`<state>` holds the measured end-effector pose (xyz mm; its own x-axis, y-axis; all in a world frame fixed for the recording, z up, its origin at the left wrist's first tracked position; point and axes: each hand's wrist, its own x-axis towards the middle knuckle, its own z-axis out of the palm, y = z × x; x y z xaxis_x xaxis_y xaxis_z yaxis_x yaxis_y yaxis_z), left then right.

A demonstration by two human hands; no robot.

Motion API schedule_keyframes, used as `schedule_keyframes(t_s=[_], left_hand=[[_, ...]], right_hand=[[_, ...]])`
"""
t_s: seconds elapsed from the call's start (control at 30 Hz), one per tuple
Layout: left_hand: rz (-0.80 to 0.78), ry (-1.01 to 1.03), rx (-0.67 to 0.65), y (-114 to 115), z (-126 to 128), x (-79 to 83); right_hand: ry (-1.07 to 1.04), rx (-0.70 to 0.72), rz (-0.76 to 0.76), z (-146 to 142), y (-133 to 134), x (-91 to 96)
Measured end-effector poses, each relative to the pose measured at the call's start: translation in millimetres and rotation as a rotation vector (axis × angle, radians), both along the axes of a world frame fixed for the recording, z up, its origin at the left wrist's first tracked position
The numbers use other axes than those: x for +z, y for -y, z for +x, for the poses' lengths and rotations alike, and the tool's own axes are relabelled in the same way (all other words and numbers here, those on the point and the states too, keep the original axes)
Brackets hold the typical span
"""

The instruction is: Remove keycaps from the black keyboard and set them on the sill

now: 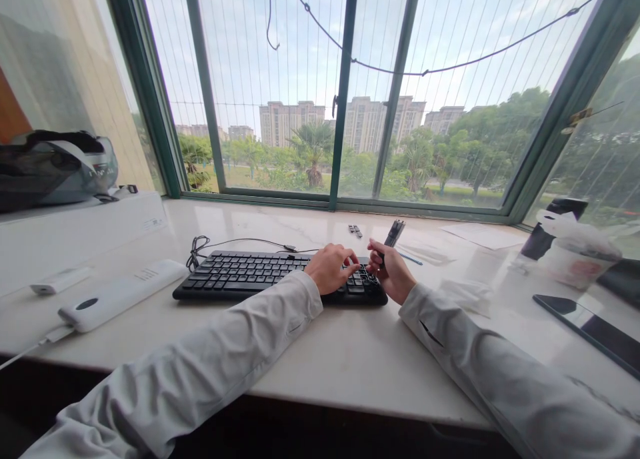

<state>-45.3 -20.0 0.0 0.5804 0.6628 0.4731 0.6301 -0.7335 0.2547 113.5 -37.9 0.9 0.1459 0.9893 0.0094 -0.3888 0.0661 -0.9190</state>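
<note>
A black keyboard (pixel 250 273) lies on the white ledge, with some keycaps off at its right end, where dark openings show. My left hand (pixel 331 268) rests over the right part of the keyboard, its curved fingers slightly apart and nothing visible in them. Just right of it, my right hand (pixel 394 273) is closed around a dark, slim folding tool (pixel 395 232) whose upper end sticks up past the fingers. The tool's lower end is hidden by the hand. Several small loose keycaps (pixel 355 231) lie behind the keyboard.
A white power bank (pixel 123 293) and a small white device (pixel 61 281) are at left. On the right lie a phone (pixel 593 332), a plastic bag (pixel 467 295), a bagged cup (pixel 580 255) and paper (pixel 483 235). A thin blue stick (pixel 411 258) lies behind my right hand.
</note>
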Motion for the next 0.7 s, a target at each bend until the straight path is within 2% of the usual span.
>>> schedule_keyframes(t_s=[0.27, 0.57, 0.7], left_hand=[[-0.151, 0.042, -0.04, 4, 11, -8.1], [-0.094, 0.053, -0.042, 7, 7, -1.6], [-0.079, 0.049, -0.029, 8, 5, 1.5]], right_hand=[[0.014, 0.02, 0.05, -5, 3, 0.0], [0.041, -0.039, 0.027, -2, 3, 1.8], [0.011, -0.012, 0.037, -3, 0, -0.5]])
